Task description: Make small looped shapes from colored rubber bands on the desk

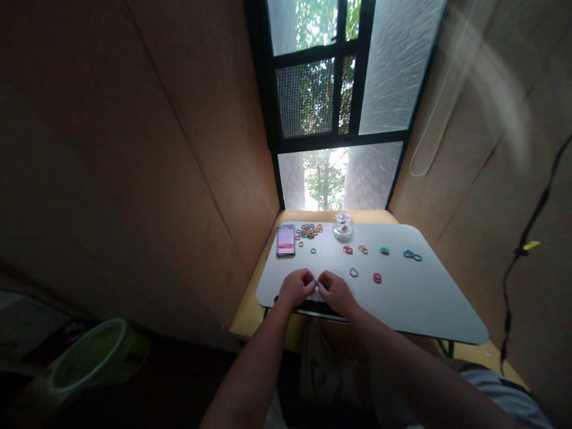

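Over the front edge of the white table (402, 304), my left hand (298, 287) and my right hand (335, 291) meet with fingertips pinched around a small bluish band (316, 282). Most of that band is hidden by the fingers. Beyond my hands lies a pile of coloured bands (309, 231), with a single green band (313, 251) nearer. To the right are small groups: red bands (347, 249), yellow bands (363, 249), green bands (384, 251) and blue bands (412, 255). A purple band (354, 272) and pink bands (378, 277) lie closer to my right hand.
A phone (286, 241) lies at the table's left side. A clear plastic container (343, 229) stands at the back. Behind is a window (335, 143), with walls on both sides. A green bin (96, 357) is at the lower left; a black cable (507, 286) hangs at the right.
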### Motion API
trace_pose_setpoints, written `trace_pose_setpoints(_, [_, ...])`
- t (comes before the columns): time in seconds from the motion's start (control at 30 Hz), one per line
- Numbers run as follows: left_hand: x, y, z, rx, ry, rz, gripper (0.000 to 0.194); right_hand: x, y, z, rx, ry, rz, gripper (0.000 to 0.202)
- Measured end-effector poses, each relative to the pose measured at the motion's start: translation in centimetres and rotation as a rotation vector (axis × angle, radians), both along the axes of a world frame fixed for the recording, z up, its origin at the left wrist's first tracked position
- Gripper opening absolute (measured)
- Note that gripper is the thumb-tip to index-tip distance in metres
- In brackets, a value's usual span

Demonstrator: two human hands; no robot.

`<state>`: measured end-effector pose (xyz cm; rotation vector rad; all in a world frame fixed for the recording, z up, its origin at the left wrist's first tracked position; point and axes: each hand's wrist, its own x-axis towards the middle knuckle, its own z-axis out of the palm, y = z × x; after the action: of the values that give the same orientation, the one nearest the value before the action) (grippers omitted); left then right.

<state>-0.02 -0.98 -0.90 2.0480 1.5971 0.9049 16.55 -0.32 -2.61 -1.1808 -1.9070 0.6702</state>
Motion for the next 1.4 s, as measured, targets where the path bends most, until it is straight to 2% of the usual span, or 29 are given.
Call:
trace_pose_setpoints(0.3, [-0.02, 0.07, -0.14, -0.009, -0.019, -0.025, 0.013, 0.02, -0.33, 0.66, -0.008, 0.037, -0.062, 0.004])
trace_pose_setpoints(0.7, [-0.21, 0.16, -0.40, -0.030, -0.098, -0.044, 0.023, 0.05, -0.01, 0.11, 0.014, -0.001, -0.041, 0.006])
trace_pose_setpoints(1.4, [-0.35, 0.08, -0.64, -0.047, -0.098, -0.083, 0.016, -0.14, -0.21, 0.20, 0.041, -0.070, -0.073, 0.005])
